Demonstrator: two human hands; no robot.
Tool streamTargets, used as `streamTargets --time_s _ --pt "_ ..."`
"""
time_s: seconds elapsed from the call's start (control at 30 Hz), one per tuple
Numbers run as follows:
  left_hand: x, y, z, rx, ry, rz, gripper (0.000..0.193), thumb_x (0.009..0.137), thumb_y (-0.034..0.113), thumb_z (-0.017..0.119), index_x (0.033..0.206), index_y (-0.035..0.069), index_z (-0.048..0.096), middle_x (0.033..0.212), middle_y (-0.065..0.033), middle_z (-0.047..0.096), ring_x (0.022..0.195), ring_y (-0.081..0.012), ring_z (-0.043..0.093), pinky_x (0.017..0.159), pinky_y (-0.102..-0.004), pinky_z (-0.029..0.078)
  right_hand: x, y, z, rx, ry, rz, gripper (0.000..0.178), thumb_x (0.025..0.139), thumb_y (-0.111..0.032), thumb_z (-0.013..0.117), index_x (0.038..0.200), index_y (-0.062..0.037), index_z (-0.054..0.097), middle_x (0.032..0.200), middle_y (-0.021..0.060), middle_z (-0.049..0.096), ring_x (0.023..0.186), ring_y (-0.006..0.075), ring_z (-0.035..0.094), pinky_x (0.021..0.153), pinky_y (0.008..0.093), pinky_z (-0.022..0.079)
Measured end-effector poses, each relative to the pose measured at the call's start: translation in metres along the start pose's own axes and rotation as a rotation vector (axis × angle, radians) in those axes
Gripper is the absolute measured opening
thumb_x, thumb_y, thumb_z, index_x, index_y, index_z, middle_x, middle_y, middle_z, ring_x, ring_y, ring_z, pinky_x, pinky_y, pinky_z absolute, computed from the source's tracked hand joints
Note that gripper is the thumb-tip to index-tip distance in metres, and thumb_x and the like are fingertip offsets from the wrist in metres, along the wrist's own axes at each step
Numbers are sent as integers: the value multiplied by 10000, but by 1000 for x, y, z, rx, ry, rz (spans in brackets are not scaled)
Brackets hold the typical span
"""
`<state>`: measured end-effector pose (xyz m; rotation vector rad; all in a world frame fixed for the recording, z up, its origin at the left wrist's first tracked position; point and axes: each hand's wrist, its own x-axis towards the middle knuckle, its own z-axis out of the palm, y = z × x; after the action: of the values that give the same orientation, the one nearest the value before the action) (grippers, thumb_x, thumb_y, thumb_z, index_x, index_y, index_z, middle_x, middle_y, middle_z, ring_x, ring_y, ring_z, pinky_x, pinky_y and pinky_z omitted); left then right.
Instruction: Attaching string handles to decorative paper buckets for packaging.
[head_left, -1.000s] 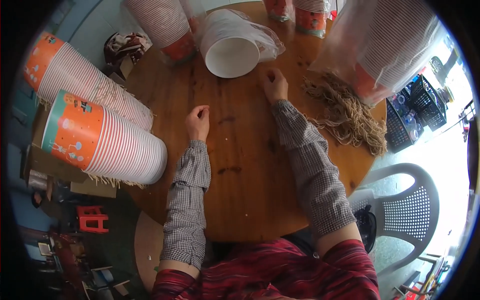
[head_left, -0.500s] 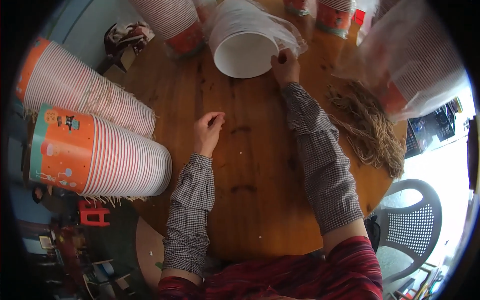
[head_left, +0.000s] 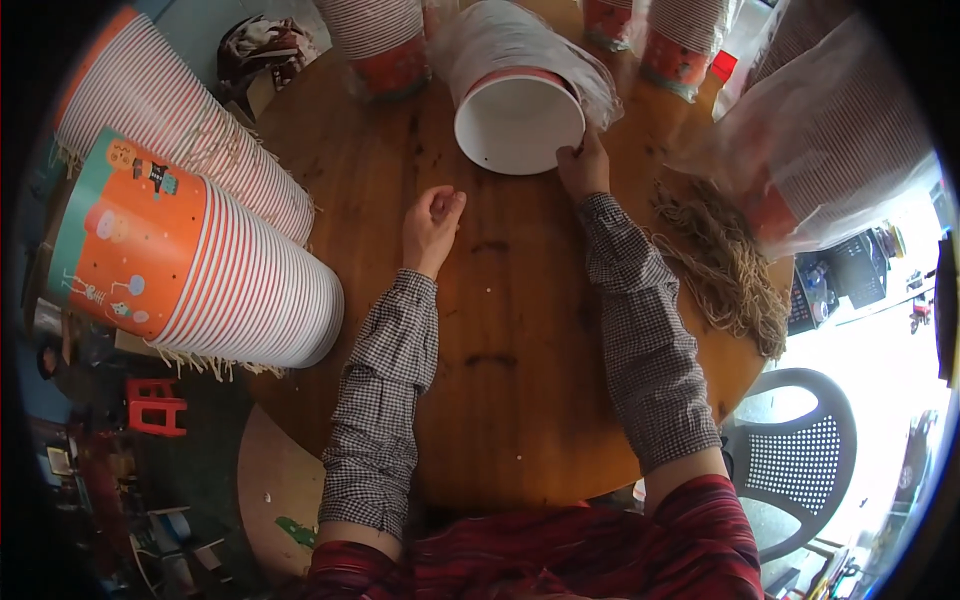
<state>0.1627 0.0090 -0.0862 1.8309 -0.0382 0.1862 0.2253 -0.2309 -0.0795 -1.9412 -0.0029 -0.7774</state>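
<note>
Two hands, two leftmost cup stacks, one twine bundle.

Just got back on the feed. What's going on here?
A person's right hand is at the rim of a round, white-lined paper tub, which lies on its side with its mouth toward them, clear plastic wrap behind the rim. The left hand hovers curled over the brown wooden table, seemingly holding nothing. Orange-and-green paper tubs lie stacked at left; a bundle of tan string lies at right.
</note>
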Motion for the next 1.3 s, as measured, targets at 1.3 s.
streamTargets --time_s 1.3 --pt "-79 12 -22 455 -73 6 340 829 290 609 917 -33 669 847 -195 677 765 -308 662 689 -390 507 -75 -28 -177 -591 -112 81 186 843 -213 561 947 -66 609 896 168 626 843 353 621 724 444 497"
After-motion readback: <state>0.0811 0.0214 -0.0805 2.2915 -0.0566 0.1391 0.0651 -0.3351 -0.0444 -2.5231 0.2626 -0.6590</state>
